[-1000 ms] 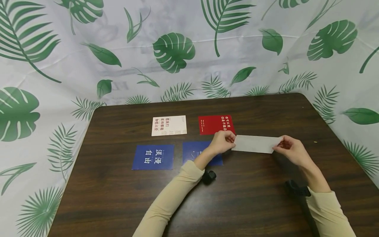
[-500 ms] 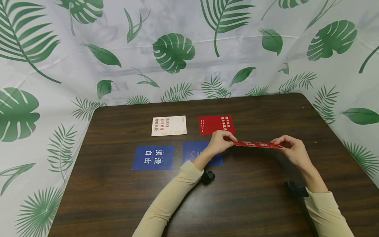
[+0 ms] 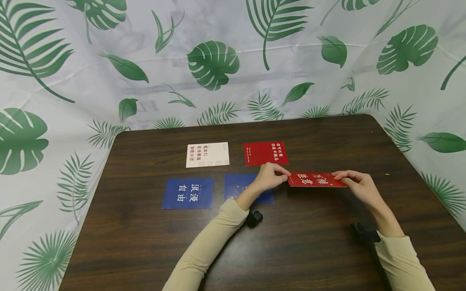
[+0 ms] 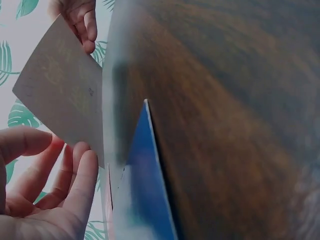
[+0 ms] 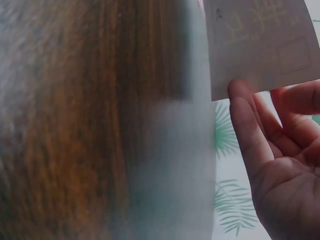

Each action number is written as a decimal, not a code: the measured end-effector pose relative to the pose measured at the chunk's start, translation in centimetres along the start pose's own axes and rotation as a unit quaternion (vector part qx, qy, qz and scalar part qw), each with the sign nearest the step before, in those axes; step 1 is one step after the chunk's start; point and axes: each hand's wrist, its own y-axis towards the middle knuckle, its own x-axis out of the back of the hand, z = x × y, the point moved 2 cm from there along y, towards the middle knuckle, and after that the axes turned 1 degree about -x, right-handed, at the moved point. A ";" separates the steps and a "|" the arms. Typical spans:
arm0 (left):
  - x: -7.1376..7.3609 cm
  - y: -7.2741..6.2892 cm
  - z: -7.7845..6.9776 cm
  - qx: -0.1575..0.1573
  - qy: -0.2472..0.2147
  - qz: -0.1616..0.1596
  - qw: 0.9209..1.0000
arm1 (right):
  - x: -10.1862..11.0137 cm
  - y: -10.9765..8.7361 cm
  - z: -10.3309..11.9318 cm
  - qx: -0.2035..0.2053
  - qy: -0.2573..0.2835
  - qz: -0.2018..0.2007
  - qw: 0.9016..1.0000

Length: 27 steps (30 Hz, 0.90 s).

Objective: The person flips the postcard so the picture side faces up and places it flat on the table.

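Observation:
Between my two hands a red card with white characters is held above the table, its red face tilted up toward the head camera. My left hand pinches its left end, and my right hand pinches the right end. Both wrist views show the card's pale underside, which in the right wrist view bears faint characters and a printed square. Under my left forearm and hand lies a blue card, partly covered. Just beyond that hand another red card lies flat.
On the dark wooden table, a second blue card and a cream card with dark characters lie to the left. A leaf-patterned white cloth hangs behind the table.
The held card showed its plain pale side a second ago. It has been turned over between both hands, passing nearly edge-on, and its red face now shows. The cards on the table have stayed put.

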 end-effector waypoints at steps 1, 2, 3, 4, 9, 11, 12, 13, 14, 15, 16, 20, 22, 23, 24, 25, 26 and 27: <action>0.0 0.0 0.0 0.002 0.000 0.004 1.000 | 0.0 0.0 0.0 -0.004 -0.006 0.006 1.000; 0.0 -0.1 0.0 0.003 0.000 0.006 1.000 | -0.1 0.0 -0.1 -0.006 -0.014 0.013 1.000; -0.1 -0.1 0.0 0.004 -0.001 0.008 1.000 | -0.1 0.0 -0.1 -0.008 -0.022 0.018 1.000; -0.1 -0.1 0.0 0.005 -0.004 0.011 1.000 | -0.2 -0.1 -0.1 -0.012 -0.030 0.023 0.999; -0.5 -0.1 0.1 0.003 0.003 0.025 1.000 | -0.4 -0.2 0.0 -0.021 -0.054 0.050 0.997; -0.7 -0.1 0.1 0.002 0.025 0.030 0.999 | -0.5 -0.3 0.0 -0.019 -0.061 0.061 0.996; -0.7 -0.1 0.1 0.002 0.038 0.033 0.999 | -0.5 -0.3 0.0 -0.018 -0.065 0.064 0.996; -0.8 -0.1 0.1 0.003 0.049 0.035 0.998 | -0.6 -0.2 0.0 -0.016 -0.072 0.068 0.995; -0.9 -0.1 0.1 0.004 0.063 0.037 0.997 | -0.6 -0.2 0.0 -0.015 -0.078 0.070 0.994; -0.9 -0.1 0.0 0.006 0.074 0.038 0.997 | -0.6 -0.2 -0.1 -0.015 -0.082 0.073 0.994; -1.0 -0.1 0.0 0.009 0.081 0.040 0.996 | -0.6 -0.2 0.0 -0.015 -0.089 0.075 0.993; -1.1 -0.2 0.0 0.017 0.105 0.050 0.993 | -0.7 -0.1 0.2 -0.014 -0.119 0.078 0.990; -1.2 -0.2 0.0 0.024 0.107 0.053 0.993 | -0.8 -0.1 0.4 -0.005 -0.139 0.075 0.987; -1.3 -0.2 -0.1 0.025 0.112 0.054 0.992 | -0.9 -0.1 0.5 -0.001 -0.147 0.074 0.986; -1.4 -0.1 -0.1 0.026 0.118 0.056 0.991 | -0.9 0.0 0.5 0.004 -0.156 0.072 0.985; -1.4 -0.1 -0.2 0.026 0.123 0.055 0.991 | -1.0 0.0 0.6 0.008 -0.161 0.073 0.984; -1.5 -0.1 -0.2 0.026 0.129 0.055 0.990 | -1.1 0.0 0.6 0.013 -0.167 0.073 0.983; -1.5 0.0 -0.3 0.027 0.133 0.055 0.989 | -1.1 0.0 0.7 0.016 -0.170 0.075 0.983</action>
